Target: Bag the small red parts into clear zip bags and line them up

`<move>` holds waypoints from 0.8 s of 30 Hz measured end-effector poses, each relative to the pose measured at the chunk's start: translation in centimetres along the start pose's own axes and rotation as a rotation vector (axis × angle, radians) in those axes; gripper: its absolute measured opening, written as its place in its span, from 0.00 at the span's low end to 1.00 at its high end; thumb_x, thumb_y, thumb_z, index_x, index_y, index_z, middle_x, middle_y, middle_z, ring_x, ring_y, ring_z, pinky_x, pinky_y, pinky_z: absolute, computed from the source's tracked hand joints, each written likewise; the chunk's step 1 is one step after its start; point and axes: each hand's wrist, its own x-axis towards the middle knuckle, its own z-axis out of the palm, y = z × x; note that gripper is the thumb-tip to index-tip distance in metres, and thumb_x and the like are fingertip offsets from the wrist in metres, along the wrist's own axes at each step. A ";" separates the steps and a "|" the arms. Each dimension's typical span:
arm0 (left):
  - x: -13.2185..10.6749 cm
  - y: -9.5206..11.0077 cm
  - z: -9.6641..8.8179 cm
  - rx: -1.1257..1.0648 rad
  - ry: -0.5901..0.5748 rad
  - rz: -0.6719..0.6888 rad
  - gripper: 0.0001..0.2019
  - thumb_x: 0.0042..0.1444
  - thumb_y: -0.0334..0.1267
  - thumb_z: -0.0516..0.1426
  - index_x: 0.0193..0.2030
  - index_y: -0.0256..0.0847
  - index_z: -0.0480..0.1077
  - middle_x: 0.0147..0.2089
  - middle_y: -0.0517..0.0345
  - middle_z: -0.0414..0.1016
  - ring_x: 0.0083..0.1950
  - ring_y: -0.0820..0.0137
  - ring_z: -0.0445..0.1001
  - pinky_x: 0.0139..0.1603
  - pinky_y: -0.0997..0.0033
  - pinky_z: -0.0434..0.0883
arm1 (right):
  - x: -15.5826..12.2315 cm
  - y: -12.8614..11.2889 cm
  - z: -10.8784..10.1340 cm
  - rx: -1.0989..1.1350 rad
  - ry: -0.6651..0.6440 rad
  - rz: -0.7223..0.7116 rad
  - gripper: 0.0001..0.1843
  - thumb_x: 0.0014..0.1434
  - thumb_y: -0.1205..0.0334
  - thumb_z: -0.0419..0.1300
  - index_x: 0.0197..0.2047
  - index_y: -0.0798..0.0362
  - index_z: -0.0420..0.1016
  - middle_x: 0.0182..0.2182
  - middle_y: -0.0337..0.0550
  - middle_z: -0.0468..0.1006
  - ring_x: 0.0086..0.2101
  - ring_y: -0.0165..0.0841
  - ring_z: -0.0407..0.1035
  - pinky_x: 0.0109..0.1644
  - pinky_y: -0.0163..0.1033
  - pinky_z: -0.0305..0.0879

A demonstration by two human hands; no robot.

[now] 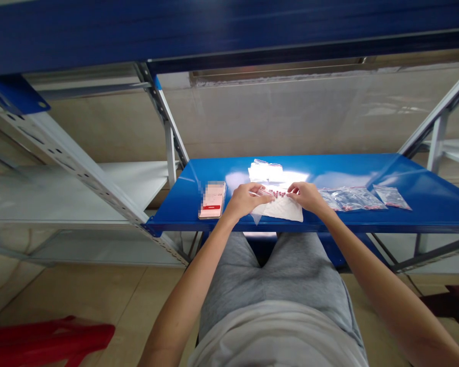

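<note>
Small red pieces [278, 194] lie on a white sheet [286, 211] on the blue worktop [340, 171], between both hands. The left hand [247, 200] has a clear zip bag [256, 218] in its grip. The right hand [306, 196] is at the pieces; whether its grip holds one, I cannot tell. Other bags [354, 199] lie right, a smartphone [213, 200] left.

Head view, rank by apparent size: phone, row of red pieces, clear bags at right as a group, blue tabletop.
1. Blue tabletop
2. Clear bags at right, as a group
3. Phone
4. Row of red pieces, possibly part-hidden by the fingers
</note>
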 end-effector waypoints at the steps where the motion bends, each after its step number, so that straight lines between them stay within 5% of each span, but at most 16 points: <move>1: 0.0 0.1 0.0 0.008 0.003 0.005 0.27 0.46 0.51 0.71 0.50 0.37 0.80 0.45 0.49 0.83 0.46 0.61 0.81 0.44 0.69 0.75 | 0.0 0.1 0.1 -0.004 0.002 -0.004 0.07 0.61 0.65 0.63 0.38 0.55 0.83 0.35 0.49 0.85 0.34 0.39 0.76 0.40 0.39 0.65; 13: -0.1 -0.1 0.0 0.063 -0.038 0.032 0.29 0.47 0.54 0.71 0.52 0.38 0.79 0.47 0.50 0.83 0.45 0.62 0.80 0.44 0.68 0.74 | 0.1 0.1 0.2 -0.040 0.037 -0.014 0.07 0.60 0.66 0.62 0.36 0.56 0.82 0.34 0.50 0.83 0.35 0.39 0.74 0.41 0.39 0.63; 18: -0.1 -0.3 0.3 0.064 -0.095 0.084 0.28 0.47 0.53 0.71 0.53 0.41 0.78 0.48 0.53 0.83 0.47 0.62 0.80 0.45 0.68 0.74 | -0.2 -1.1 -1.8 0.170 0.052 -0.029 0.09 0.61 0.58 0.62 0.36 0.54 0.81 0.29 0.45 0.81 0.30 0.36 0.71 0.36 0.39 0.61; 24: 0.0 -0.5 0.5 0.044 -0.121 0.104 0.27 0.48 0.52 0.71 0.52 0.40 0.79 0.49 0.51 0.83 0.46 0.62 0.80 0.43 0.68 0.74 | -1.1 -4.9 -3.0 0.477 -0.048 -0.228 0.12 0.61 0.53 0.61 0.36 0.53 0.80 0.30 0.44 0.81 0.31 0.34 0.69 0.37 0.39 0.63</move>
